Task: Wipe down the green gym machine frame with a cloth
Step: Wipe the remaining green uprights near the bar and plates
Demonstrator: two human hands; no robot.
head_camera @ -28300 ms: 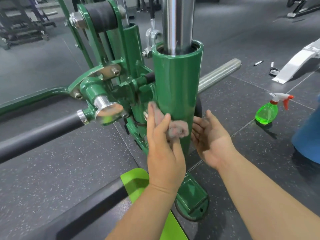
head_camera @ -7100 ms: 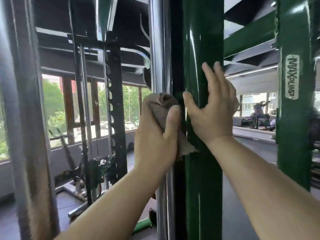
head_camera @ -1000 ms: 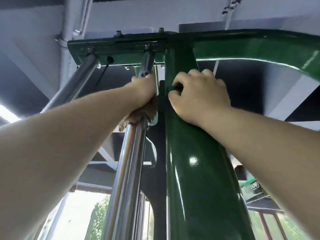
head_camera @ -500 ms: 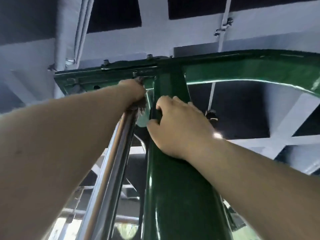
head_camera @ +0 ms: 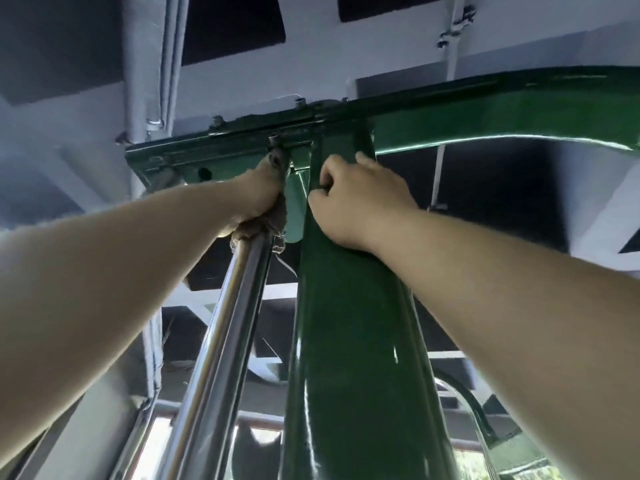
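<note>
The green post [head_camera: 349,341] rises through the middle of the frame to the crossbeam [head_camera: 485,116] at the top. Just left of it, the left hand [head_camera: 256,195] grips a brownish cloth [head_camera: 266,226] wrapped round the chrome rod [head_camera: 214,341], likely to rub its top end. The right hand [head_camera: 356,206] curls its fingers round the post, apparently for balance.

You are looking up along the glossy dark green painted steel upright of the machine frame [head_camera: 349,341], which is rising to meet a green crossbeam [head_camera: 485,116] bolted across its top. The frayed grey-brown cloth [head_camera: 266,226] is sitting bunched around the polished chrome guide rod [head_camera: 221,334] just left of the upright, close under the crossbeam.
</note>
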